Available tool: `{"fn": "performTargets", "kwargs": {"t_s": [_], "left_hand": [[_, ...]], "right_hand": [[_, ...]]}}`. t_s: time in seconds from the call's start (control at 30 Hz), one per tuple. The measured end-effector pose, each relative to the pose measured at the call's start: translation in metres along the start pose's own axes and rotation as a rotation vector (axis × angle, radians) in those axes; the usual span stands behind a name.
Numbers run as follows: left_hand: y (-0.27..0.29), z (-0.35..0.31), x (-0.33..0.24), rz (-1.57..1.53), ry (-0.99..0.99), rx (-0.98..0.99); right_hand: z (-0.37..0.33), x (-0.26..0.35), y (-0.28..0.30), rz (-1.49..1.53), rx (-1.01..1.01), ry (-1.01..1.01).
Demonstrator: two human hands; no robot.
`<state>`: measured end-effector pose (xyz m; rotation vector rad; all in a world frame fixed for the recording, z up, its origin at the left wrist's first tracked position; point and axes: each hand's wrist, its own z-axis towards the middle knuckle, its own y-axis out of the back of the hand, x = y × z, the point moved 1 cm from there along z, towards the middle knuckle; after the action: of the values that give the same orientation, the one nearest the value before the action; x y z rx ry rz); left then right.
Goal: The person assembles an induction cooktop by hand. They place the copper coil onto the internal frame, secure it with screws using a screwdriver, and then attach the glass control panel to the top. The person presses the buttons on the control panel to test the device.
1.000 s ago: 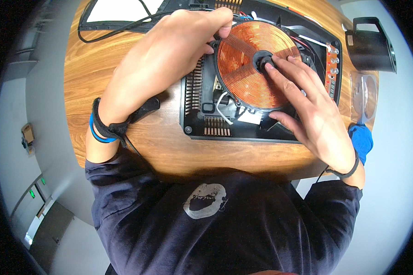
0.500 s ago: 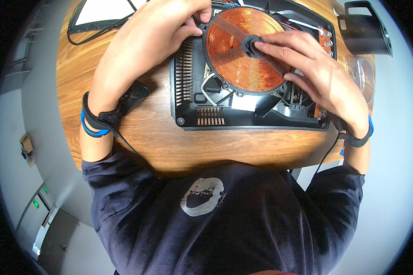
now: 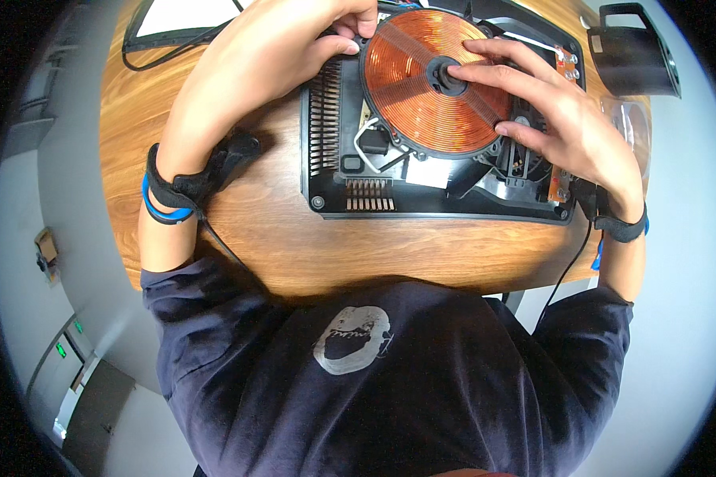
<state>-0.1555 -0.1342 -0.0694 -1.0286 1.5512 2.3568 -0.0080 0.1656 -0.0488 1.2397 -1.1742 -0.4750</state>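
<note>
A round copper induction coil (image 3: 410, 111) with a black centre hub (image 3: 444, 75) sits in the open black housing (image 3: 453, 210) of an induction cooker. At the coil's upper left rim, the fingers of my left hand (image 3: 314, 40) are drawn together near a mounting tab. Whatever they pinch is hidden from view. My right hand (image 3: 569, 115) lies over the coil's right side with fingers spread. One fingertip touches the hub and the thumb meets the lower right rim. Beneath the coil, a white wire loop (image 3: 364, 141) and part of a fan (image 3: 527, 163) show.
The housing rests on a wooden table (image 3: 294, 254). At the far right stand a black container with a handle (image 3: 635, 56) and a clear plastic container (image 3: 638, 131). A white panel with a dark border (image 3: 175, 17) and a black cable lie at the far left.
The coil and housing have shifted slightly right and away from me. My right hand's fingers have spread wider over the coil. My left hand stays at the upper left rim.
</note>
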Motion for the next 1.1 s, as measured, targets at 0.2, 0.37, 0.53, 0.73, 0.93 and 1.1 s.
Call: {"fn": "performTargets", "kwargs": {"t_s": [0.2,0.37,0.53,0.73,0.93,1.1], "left_hand": [[0.001,0.001,0.003,-0.121,0.048,-0.018],[-0.001,0.001,0.008,-0.153,0.054,-0.033],[0.000,0.000,0.005,-0.020,0.024,-0.065],[0.000,0.001,0.013,-0.037,-0.060,-0.078],[0.002,0.004,0.009,0.055,0.024,-0.014],[-0.003,0.003,0.006,0.105,-0.014,-0.041]], "right_hand": [[0.007,0.000,0.005,0.050,0.008,0.034],[0.007,0.010,0.005,0.001,-0.031,0.058],[0.015,0.009,0.000,-0.001,-0.056,-0.057],[0.021,0.005,-0.001,0.068,-0.075,-0.059],[0.019,0.003,-0.005,0.096,-0.133,-0.020],[0.014,0.011,-0.005,0.048,-0.137,-0.052]]}}
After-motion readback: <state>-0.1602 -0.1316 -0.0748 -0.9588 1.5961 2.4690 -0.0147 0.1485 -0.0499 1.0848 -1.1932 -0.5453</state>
